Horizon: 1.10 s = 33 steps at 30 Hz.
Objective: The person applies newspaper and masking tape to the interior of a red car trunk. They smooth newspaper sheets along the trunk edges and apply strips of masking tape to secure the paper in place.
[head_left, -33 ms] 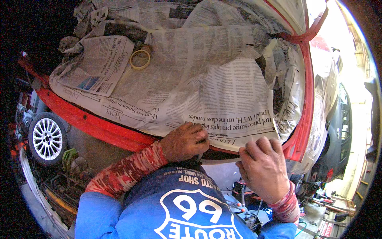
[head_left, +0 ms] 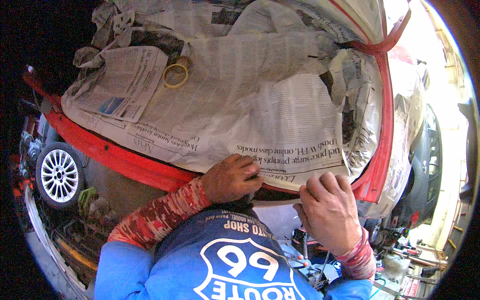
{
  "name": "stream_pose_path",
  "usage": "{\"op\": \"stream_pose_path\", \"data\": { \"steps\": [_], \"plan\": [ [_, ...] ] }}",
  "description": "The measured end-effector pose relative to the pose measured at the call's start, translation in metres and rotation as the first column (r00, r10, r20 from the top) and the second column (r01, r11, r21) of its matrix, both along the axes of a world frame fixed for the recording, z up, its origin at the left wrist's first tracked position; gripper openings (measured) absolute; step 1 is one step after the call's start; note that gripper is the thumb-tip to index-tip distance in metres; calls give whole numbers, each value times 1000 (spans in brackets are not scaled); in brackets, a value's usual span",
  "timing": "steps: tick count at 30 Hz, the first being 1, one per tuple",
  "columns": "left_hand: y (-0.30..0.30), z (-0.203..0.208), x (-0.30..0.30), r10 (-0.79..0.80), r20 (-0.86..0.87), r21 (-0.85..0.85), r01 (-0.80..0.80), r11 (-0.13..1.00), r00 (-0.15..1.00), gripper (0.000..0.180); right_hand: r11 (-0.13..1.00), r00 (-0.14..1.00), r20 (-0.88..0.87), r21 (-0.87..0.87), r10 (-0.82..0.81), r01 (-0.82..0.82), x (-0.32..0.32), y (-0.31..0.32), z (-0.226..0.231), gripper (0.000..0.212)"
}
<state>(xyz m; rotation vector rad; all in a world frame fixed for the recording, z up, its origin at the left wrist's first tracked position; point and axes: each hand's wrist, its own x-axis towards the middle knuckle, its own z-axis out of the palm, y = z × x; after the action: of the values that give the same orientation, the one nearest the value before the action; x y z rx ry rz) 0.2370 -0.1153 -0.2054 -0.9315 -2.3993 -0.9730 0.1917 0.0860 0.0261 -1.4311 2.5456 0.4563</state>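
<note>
Newsprint sheet (head_left: 300, 117) lies R of centre, near edge by red car-body rim (head_left: 120, 161). L hand (head_left: 232, 177) at its near L corner, R hand (head_left: 332, 212) nr its R; fingers curled together, can't tell if clamped on it. Masking-tape roll (head_left: 175, 86) farther L atop newspapers (head_left: 210, 107); multi-spoke wheel (head_left: 59, 175) at L.

My left hand (head_left: 232, 177) and right hand (head_left: 328, 212), both at the near edge of the grey-white printed newspaper sheets (head_left: 295, 117)!
Fingers curled on both, and here's the long, curved red painted metal rim (head_left: 125, 162) along the paper; farther up, a round pale-yellow tape roll (head_left: 174, 86) lies on the sheets.
</note>
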Motion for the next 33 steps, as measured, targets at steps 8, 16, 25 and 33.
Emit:
{"op": "stream_pose_path", "data": {
  "steps": [8,16,25,33],
  "plan": [
    [-5,-3,-11,4,80,145,-15,989,997,21,997,1000,7,-75,-23,23,-2,0,-8,17],
    [-4,-5,-9,-35,18,110,33,993,999,17,998,999,31,-55,-37,39,-2,4,-5,22],
    [-8,53,-5,5,125,-148,14,989,992,29,997,994,80,-29,-75,77,6,17,13,51],
    [12,80,-4,-158,277,191,107,976,948,37,986,993,95,-141,-75,88,10,27,15,58]
  ]
}}
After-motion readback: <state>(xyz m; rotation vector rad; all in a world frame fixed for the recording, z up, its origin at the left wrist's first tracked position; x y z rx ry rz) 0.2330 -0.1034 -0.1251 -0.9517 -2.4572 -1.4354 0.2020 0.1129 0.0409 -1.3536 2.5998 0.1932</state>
